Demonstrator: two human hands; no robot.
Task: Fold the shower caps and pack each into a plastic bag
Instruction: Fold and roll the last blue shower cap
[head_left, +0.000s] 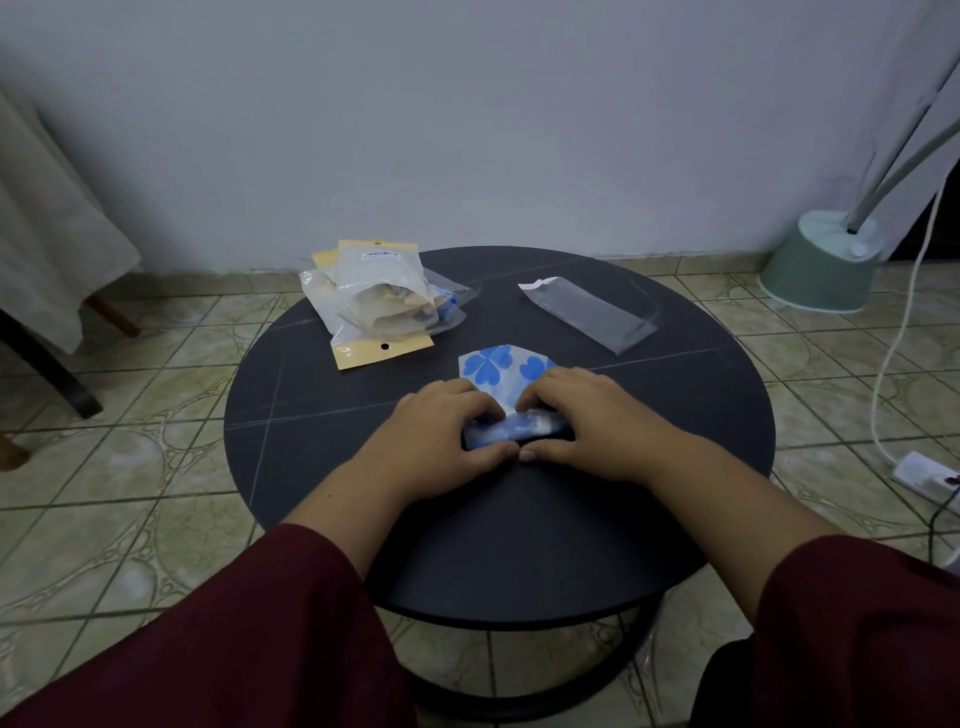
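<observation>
A white shower cap with blue flower prints (500, 370) lies partly folded in the middle of the round dark table (322, 415). Its near end is rolled into a narrow strip. My left hand (441, 434) and my right hand (587, 418) sit side by side on that roll, fingers curled over it and thumbs at its near edge, pinching it. An empty clear plastic bag (589, 312) lies flat at the back right of the table. A pile of bags with yellow headers (376, 296), holding packed caps, rests at the back left.
Tiled floor surrounds the table. A green lamp base (821, 262) with slanted poles stands at the right by the wall. A white cord runs down to a power strip (924, 470) on the floor. Draped cloth over furniture (47, 218) sits at the left.
</observation>
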